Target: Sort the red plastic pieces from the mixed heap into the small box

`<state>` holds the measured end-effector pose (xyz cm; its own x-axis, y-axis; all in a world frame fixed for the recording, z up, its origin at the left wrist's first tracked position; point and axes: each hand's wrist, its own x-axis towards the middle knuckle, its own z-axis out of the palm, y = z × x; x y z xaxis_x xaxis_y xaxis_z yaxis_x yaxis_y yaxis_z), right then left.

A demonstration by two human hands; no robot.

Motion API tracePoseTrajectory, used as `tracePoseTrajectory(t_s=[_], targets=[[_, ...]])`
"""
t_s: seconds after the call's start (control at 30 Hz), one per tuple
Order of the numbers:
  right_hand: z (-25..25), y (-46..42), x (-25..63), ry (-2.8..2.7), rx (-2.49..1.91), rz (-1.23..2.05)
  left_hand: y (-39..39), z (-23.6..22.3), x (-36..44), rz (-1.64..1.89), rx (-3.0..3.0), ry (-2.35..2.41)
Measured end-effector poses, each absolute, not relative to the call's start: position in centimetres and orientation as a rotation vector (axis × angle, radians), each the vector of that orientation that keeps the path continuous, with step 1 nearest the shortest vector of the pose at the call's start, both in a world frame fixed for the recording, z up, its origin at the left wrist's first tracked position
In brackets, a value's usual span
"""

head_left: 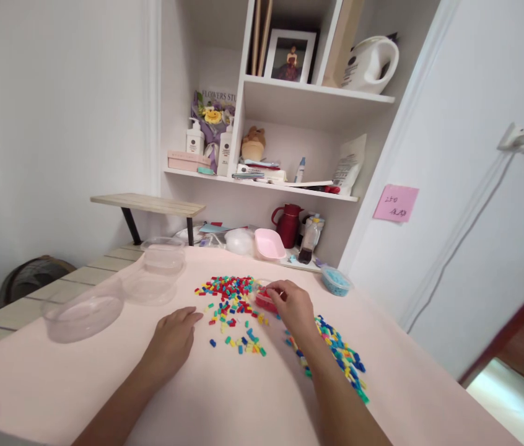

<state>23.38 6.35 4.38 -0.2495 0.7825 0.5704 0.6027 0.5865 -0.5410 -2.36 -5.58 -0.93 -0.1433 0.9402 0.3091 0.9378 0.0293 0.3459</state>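
Note:
My right hand is over a small clear container with red pieces in it. Its fingertips are pinched together at the container, and whatever they may hold is too small to make out. My left hand lies on the pink tabletop with fingers stretched out, holding nothing. Its fingertips are just left of a loose spread of small coloured pieces in red, yellow, green and blue. A second pile of pieces, mostly blue, green and yellow, is partly hidden behind my right forearm.
Several clear empty tubs stand on the pink cover at left. A tub of light blue pieces is at the back right. Behind are a pink tray, a red jug, a bottle and a small raised shelf.

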Motion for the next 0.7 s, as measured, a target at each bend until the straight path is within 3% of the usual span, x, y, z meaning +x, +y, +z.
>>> tracePoseTrajectory(t_s=[0.4, 0.7], targets=[[3.9, 8.3, 25.0, -1.642, -1.171, 0.346, -5.4, -1.0, -2.3, 0.705, 2.03, 2.29], [2.4, 5.1, 20.3, -2.333, -0.848, 0.479, -5.6, -1.0, -2.3, 0.745, 2.056, 2.25]])
